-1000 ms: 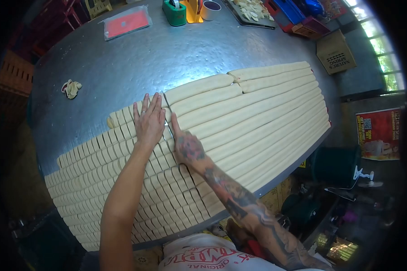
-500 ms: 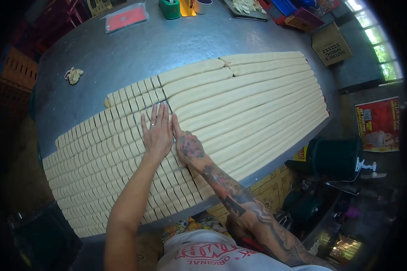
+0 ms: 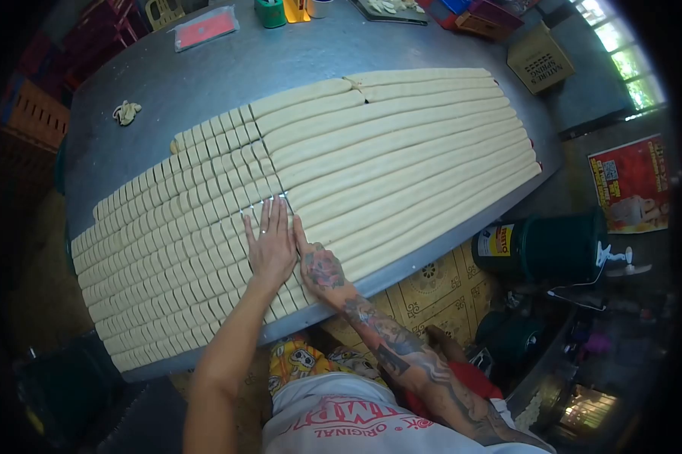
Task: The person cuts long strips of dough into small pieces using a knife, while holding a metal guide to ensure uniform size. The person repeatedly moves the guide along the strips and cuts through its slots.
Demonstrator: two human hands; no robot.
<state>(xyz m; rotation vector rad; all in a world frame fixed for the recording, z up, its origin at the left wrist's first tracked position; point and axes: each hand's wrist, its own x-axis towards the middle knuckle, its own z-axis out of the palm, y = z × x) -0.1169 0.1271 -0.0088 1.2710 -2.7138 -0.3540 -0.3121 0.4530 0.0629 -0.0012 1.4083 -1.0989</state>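
Note:
Long pale dough rolls (image 3: 401,155) lie side by side across the table, and their left part is cut crosswise into many short pieces (image 3: 159,250). My left hand (image 3: 273,250) rests flat on the cut pieces, fingers stretched and slightly spread, a ring on one finger. Right beside it, my tattooed right hand (image 3: 322,268) is closed with its index finger pointing forward along the dough. Whatever it grips is hidden beneath the hand. A dark cut line runs from the far rolls down to my fingertips.
A small dough scrap (image 3: 127,113) lies at the far left of the metal table (image 3: 174,91). Toward the back are a red packet (image 3: 206,29), a green container (image 3: 270,12) and a dark tray (image 3: 390,10). A cardboard box (image 3: 540,59) and a dark green bucket (image 3: 556,246) stand to the right.
Both hands have moved together toward the table's near edge, across the rolls. The crosswise cut now shows farther down, behind my fingertips. The camera view has shifted slightly.

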